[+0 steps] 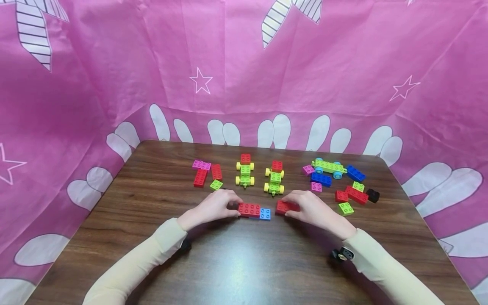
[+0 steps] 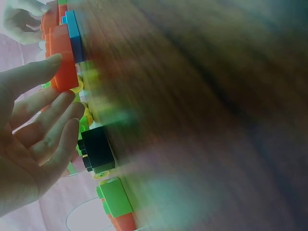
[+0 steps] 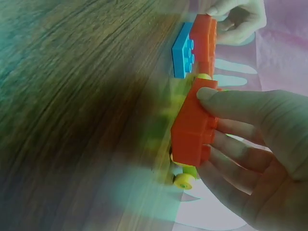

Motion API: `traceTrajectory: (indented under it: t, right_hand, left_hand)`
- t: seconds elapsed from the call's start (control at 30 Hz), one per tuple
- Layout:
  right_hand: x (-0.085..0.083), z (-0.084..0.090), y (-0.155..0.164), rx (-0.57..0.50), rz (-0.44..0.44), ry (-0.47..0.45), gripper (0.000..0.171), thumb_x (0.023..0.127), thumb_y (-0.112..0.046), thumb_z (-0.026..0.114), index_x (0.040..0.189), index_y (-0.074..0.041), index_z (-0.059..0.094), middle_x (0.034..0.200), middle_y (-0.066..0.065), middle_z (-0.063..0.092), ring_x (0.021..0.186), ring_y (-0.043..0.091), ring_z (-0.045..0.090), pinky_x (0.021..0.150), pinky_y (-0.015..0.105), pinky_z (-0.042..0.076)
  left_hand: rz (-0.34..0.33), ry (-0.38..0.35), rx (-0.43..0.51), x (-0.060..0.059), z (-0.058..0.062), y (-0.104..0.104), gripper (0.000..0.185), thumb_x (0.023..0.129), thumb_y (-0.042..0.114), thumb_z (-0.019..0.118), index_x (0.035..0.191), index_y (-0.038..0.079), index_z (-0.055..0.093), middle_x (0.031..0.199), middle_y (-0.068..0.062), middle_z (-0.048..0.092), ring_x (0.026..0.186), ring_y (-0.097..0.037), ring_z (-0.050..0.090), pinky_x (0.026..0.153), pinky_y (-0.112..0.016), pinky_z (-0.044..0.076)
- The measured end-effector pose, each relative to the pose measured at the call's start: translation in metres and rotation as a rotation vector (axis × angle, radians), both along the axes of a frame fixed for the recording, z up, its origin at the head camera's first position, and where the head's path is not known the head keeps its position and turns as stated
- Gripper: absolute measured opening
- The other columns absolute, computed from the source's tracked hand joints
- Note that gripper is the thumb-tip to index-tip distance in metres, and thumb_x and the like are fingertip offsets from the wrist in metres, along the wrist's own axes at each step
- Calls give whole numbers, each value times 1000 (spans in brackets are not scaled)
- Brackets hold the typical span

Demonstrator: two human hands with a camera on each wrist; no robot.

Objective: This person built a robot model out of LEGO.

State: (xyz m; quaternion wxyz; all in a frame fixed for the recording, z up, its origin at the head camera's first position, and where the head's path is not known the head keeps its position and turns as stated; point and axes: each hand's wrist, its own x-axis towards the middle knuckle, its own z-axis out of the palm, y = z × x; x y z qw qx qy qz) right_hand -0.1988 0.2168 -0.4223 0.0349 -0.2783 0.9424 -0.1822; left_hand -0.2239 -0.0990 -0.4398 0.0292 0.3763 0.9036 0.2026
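Red brick L (image 1: 249, 209): was mid-table (image 1: 236, 264), blue brick (image 1: 265, 214) at R end.
Red brick R (image 1: 281, 207): small gap beyond blue.
Near-edge room: wood showed, full width betw. forearms.
L hand (image 1: 216, 205): thumb + fingers pinched brick L's end.
R hand (image 1: 310, 209): pinched brick R.

The head view is bright and mostly crisp, the pink cloth (image 1: 236, 55) evenly lit. A pale, bluish glare spreads over the counter (image 1: 240, 258) at front middle — light bouncing off its glossy top — and soft shadows lie beside the sleeves (image 1: 133, 258). Both wrist views look hazier, with washed-out color: the red bricks (image 3: 192, 125) turn orange, and reflections smear across the blurred grain. The left one darkens toward its upper right corner.
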Motion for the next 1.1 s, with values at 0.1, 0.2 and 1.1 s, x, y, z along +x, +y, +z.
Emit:
traceTrajectory:
  t: [0.1, 0.2, 1.1]
  right_hand:
    - [-3, 0, -6, 3, 25, -4, 39, 83, -26, 81, 119, -15, 71, 111, 2, 73, 102, 18, 70, 87, 37, 60]
    - [-4, -1, -10, 4, 50, 1, 38, 83, -27, 80, 119, -16, 71, 111, 1, 73, 100, 15, 69, 86, 36, 60]
    - [-6, -5, -26, 1, 146, 34, 34, 85, -27, 78, 116, -14, 73, 109, 1, 74, 102, 15, 69, 90, 37, 59]
  left_hand:
    - [4, -4, -3, 0, 0, 0, 31, 83, 27, 80, 111, 13, 75, 100, 0, 73, 82, -8, 61, 71, -23, 52]
    - [9, -10, -4, 0, 0, 1, 31, 83, 27, 80, 111, 13, 75, 100, 0, 73, 82, -9, 62, 71, -23, 52]
    - [18, -1, -8, 0, 0, 2, 31, 83, 28, 80, 110, 14, 75, 99, 0, 72, 81, -10, 62, 69, -22, 51]
